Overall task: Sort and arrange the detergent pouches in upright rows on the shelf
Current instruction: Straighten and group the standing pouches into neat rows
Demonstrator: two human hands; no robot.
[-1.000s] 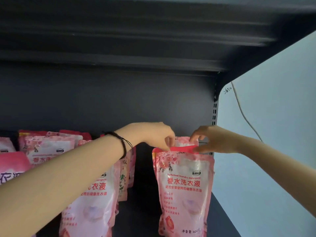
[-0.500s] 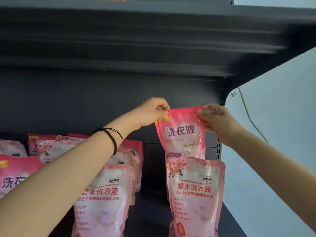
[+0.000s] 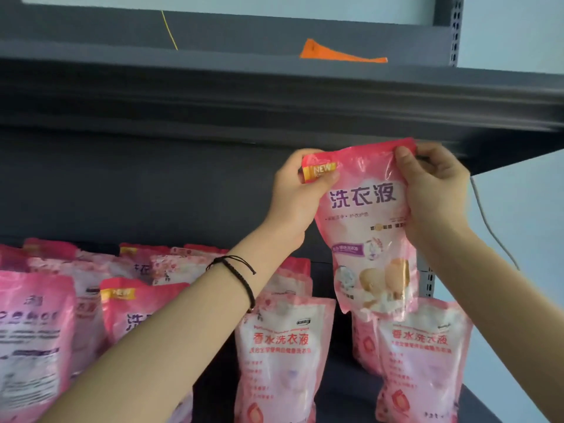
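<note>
Shelf (image 3: 340, 389): dark steel, upper deck overhead at 12 o'clock.

Standing pouches (image 3: 33, 331): packed in at 7–9 o'clock, mixed prints, some leaning and tops uneven. Two front pouches are upright at 6 o'clock (image 3: 283, 355) and 5 o'clock (image 3: 424, 361), with a bare gap between them.

Held pouch (image 3: 369, 233): at 3 o'clock, off the deck, hung upright with print facing out, just under the upper deck lip. Its bottom edge overlaps the top of the 5 o'clock pouch in view. Contact cannot be told.

Left hand (image 3: 296, 193): the top-left corner is pinched at the "NEW" flash, thumb on the front, fingers behind.

Right hand (image 3: 436, 190): the top-right corner is pinched at the seal, thumb on the front, fingers curled behind.

Handling, judged:
- Soft film with liquid fill. The belly is seen bulged low and the upper part slack, so weight is expected to sit at the base.
- Glossy skin, so slip is likely under a one-point pinch.
- The flat top seal is probably the stiffest part, so a two-corner pinch there suits carrying.
- For set-down, the base should be supported and spread flat, and the body braced against a neighbour, or a slump is expected.
- Film should be kept off the deck edge.
</note>
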